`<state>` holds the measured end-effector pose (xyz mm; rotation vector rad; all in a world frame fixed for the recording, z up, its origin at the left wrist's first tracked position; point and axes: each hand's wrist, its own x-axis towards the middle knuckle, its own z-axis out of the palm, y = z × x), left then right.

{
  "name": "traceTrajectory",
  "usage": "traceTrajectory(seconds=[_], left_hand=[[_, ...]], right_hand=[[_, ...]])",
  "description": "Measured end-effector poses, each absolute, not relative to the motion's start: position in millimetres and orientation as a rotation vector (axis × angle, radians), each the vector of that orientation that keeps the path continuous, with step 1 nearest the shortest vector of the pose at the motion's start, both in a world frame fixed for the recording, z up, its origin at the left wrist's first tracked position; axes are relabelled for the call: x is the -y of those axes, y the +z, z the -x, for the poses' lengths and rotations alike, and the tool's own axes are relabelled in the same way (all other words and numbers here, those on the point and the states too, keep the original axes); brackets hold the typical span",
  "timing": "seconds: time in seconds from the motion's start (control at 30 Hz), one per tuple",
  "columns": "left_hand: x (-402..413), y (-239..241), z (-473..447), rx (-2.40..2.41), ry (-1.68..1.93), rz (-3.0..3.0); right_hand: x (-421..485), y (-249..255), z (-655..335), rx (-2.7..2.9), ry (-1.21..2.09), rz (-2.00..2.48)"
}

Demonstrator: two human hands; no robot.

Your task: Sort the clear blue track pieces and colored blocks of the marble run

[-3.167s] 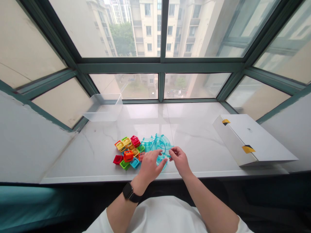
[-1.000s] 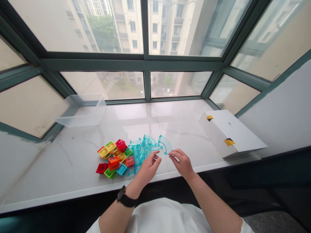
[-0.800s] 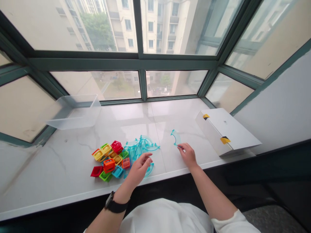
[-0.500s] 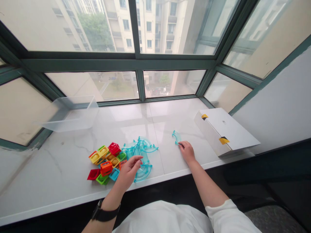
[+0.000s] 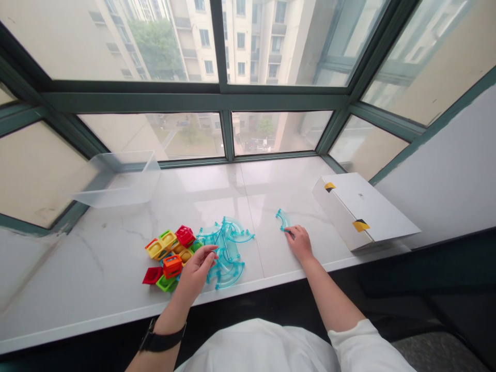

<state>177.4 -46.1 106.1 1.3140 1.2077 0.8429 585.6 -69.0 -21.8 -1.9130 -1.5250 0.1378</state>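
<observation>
My right hand (image 5: 300, 243) pinches the lower end of a curved translucent blue track piece (image 5: 282, 220), which lies on the white counter (image 5: 294, 188). My left hand (image 5: 197, 268) hovers over the near side of a pile, fingers loosely bent and apart from the thumb, with nothing visible in them. It covers part of the colored blocks. Right of it lie several translucent blue track pieces (image 5: 232, 250), overlapping one another. On its left is a heap of hollow plastic blocks, among them a yellow block (image 5: 168, 240), a red block (image 5: 185, 235) and an orange block (image 5: 172, 266).
A clear plastic bin (image 5: 116, 199) stands at the back left by the window. A white box (image 5: 364, 206) with yellow-and-black tabs sits on the right. Dark green window frames (image 5: 228, 102) close off the back, and the counter's front edge (image 5: 248, 284) runs before me.
My left hand has moved a little left, off the blue track pieces and further over the blocks. My right hand stays at the curved piece. The view has shifted slightly.
</observation>
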Motion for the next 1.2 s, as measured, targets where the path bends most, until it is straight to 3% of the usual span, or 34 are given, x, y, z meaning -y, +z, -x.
traceTrajectory(seconds=[0.37,0.67,1.2], left_hand=[[45,98,-168,-1.206,0.880,-1.272],[42,87,-156,-1.283,0.943,-1.359],[45,83,-150,-1.357,1.036,-1.442]], right_hand=[[70,-24,-585,1.540,0.077,1.920],[82,-15,-567,1.486,-0.181,1.859],[68,41,-410,1.687,0.697,1.368]])
